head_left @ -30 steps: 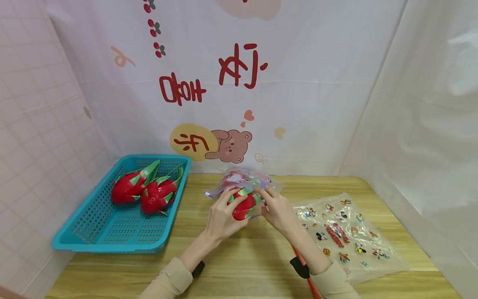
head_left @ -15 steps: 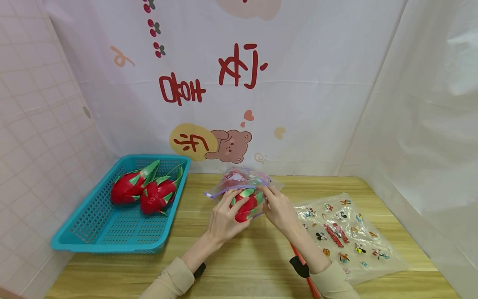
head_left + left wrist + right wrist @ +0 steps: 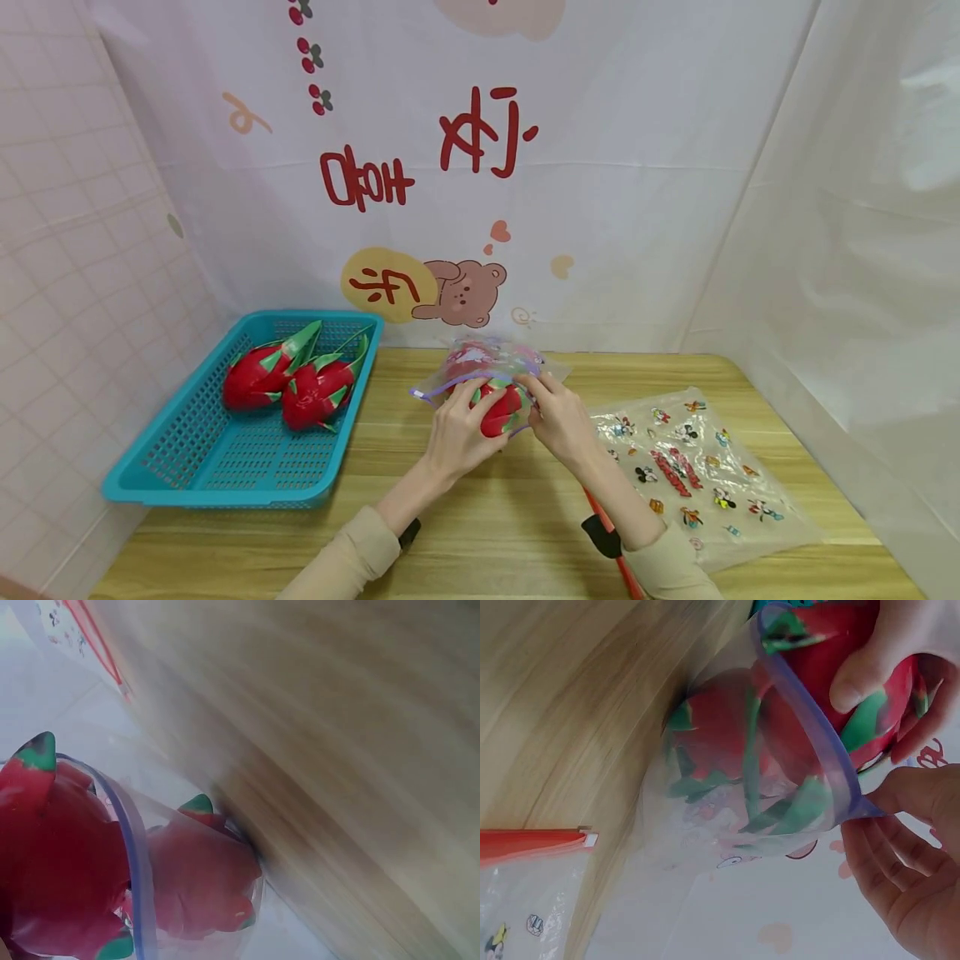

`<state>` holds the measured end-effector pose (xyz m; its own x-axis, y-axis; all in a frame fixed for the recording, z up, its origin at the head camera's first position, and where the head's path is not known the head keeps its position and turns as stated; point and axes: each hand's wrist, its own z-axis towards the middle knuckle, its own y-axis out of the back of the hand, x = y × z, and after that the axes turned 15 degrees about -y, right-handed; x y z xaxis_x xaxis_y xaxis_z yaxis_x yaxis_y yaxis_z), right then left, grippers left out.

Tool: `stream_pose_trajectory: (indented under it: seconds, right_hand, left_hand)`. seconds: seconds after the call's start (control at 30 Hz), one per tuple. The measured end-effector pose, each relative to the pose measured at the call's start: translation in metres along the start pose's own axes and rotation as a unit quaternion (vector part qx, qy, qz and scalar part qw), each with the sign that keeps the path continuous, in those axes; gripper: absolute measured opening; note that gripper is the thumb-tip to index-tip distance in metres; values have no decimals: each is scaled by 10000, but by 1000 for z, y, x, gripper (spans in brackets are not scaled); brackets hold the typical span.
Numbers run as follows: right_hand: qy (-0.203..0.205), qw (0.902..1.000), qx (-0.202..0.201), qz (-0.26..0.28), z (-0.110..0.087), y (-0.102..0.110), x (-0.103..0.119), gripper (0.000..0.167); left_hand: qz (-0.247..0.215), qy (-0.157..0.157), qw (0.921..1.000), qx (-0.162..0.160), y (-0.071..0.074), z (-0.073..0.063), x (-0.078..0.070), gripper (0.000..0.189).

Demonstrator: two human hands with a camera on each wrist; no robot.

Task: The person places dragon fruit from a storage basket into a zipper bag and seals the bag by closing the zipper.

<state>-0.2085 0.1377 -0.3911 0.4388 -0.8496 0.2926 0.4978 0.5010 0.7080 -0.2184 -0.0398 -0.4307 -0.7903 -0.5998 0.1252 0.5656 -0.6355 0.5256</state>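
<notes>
My left hand (image 3: 459,437) grips a red dragon fruit (image 3: 497,414) with green scales, thumb and fingers round it. The fruit is partly inside the mouth of a clear printed zip bag (image 3: 705,832). A purple zip rim (image 3: 810,712) runs across the fruit in the right wrist view. My right hand (image 3: 564,423) pinches a corner of that rim between thumb and fingers, stretching the mouth. Deeper in the bag lies another dragon fruit (image 3: 199,877), seen through the film. The left hand's fingers are mostly out of the left wrist view.
At left stands a blue plastic basket (image 3: 247,497) with two dragon fruits (image 3: 318,393) in it. A flat clear bag with cartoon prints (image 3: 705,475) and a red zip edge lies on the wooden table (image 3: 495,533) at right. Behind hangs a printed white cloth (image 3: 622,167).
My left hand has shifted slightly right with the dragon fruit, which sits a little closer to the right hand. The right hand has moved slightly and keeps its pinch on the rim.
</notes>
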Motion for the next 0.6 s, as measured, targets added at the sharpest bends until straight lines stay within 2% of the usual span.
stream_pose_trajectory:
  seconds: [0.2,0.37,0.5,0.6]
  right_hand:
    - [158,9997,165,-16,-2,0,-1,53]
    - [157,9992,363,-73,-3,1,-2,64]
    - [83,9982,567,-158,-4,3,-2,70]
    - [25,9976,659,-188,-3,4,-2,69]
  left_hand:
    - [-53,827,9965,-87,-2,8,-1,49]
    - [-275,1497,9882,-163,-2,15,-2,46]
    - [-477,1904,9804,-146,0,18,-3,49]
    - [-550,2095,9761,-157,1,19,-5,51]
